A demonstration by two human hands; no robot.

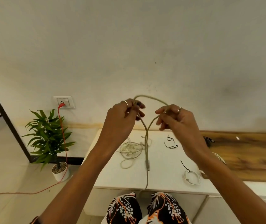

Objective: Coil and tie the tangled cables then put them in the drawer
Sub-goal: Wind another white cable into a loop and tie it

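A beige cable (147,143) arcs between both raised hands and hangs down in two strands past the front edge of the white cabinet top (163,172). My left hand (122,115) pinches one end of the arc. My right hand (172,118) pinches the other end. A tangled heap of pale cables (130,150) lies on the cabinet top behind the hanging strands. A coiled white cable (192,177) with a black tie on it rests at the front right. Loose black ties (171,143) lie near the middle back.
A wooden top (250,152) adjoins the white one on the right, with a dark cable (209,140) at its back edge. A potted plant (50,139) stands on the floor at left. A red cord (63,143) runs from a wall socket (63,101) across the floor.
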